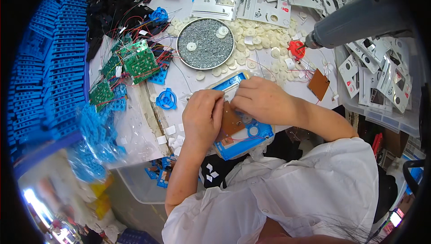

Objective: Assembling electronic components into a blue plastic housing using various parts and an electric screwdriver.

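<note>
A blue plastic housing [228,150] lies at the table's front edge, tilted, with its far end between my hands. Inside it a brown circuit board [232,123] is partly covered by my fingers. My left hand [203,114] is closed, thumb and fingertips pinched at the board's upper left edge. From the right, my right hand [265,100] reaches over the housing, its fingers curled down at the board's far end. Whatever the right fingertips grip is hidden. A round blue piece [253,130] shows in the housing beside the board.
A round tin of screws [205,43] stands beyond my hands, among cream discs [251,35]. Green circuit boards [140,60] with wires lie left. A grey power screwdriver [336,28] hangs at right, near another brown board [318,84]. Blue parts [67,64] are stacked far left.
</note>
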{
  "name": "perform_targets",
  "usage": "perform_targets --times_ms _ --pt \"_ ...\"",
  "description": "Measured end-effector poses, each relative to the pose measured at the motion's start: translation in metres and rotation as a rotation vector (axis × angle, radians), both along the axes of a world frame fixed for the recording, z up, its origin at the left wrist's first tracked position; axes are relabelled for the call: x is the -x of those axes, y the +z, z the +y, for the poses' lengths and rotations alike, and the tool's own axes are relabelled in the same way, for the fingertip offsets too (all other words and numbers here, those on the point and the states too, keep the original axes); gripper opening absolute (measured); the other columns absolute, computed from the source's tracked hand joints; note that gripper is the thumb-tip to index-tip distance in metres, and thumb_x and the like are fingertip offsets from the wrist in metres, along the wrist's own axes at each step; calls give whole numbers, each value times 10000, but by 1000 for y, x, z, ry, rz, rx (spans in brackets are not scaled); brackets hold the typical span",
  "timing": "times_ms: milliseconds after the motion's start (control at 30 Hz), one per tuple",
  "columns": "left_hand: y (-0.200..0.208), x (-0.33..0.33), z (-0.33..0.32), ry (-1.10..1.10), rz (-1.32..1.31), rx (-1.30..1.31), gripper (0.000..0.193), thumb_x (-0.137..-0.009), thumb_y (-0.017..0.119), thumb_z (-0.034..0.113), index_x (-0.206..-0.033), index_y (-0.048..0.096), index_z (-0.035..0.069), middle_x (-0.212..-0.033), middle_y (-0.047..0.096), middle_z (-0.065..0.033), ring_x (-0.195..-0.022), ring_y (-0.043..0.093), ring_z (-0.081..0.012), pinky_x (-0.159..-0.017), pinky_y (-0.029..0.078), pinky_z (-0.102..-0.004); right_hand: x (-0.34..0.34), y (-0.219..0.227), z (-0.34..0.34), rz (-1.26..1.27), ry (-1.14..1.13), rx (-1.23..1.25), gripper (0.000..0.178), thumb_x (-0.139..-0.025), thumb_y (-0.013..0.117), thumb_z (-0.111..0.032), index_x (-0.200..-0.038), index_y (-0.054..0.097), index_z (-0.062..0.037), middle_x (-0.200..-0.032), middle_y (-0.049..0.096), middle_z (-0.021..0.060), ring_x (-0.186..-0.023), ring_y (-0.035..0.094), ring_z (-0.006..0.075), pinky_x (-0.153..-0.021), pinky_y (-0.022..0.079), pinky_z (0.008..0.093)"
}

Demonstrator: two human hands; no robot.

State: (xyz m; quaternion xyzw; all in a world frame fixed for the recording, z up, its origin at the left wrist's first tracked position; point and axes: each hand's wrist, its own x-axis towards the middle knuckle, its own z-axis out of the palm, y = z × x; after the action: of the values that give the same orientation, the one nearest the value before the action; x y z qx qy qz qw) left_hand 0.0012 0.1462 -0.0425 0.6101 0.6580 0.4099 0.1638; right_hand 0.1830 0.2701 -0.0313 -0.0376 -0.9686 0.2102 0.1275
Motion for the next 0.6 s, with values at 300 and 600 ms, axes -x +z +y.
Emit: perform_targets --times_ms 300,600 --pt "-2 -1 0 -49 71 1 96 -875 720 44 -967 696 58 -913 692 -99 -885 652 -314 -774 528 -409 0 -5 -19 151 -286 162 160 -788 735 -55 -930 661 -42 -1133 624 92 -1021 564 312 -902 492 408" --pt "-3 -1 -1 -44 53 -4 94 -879 711 36 -970 690 49 -898 677 -115 -873 646 -325 -766 520 -420 7 -3 -20 140 -295 114 138 -799 756 -52 -894 665 -10 -1128 622 99 -1061 547 327 -909 496 408"
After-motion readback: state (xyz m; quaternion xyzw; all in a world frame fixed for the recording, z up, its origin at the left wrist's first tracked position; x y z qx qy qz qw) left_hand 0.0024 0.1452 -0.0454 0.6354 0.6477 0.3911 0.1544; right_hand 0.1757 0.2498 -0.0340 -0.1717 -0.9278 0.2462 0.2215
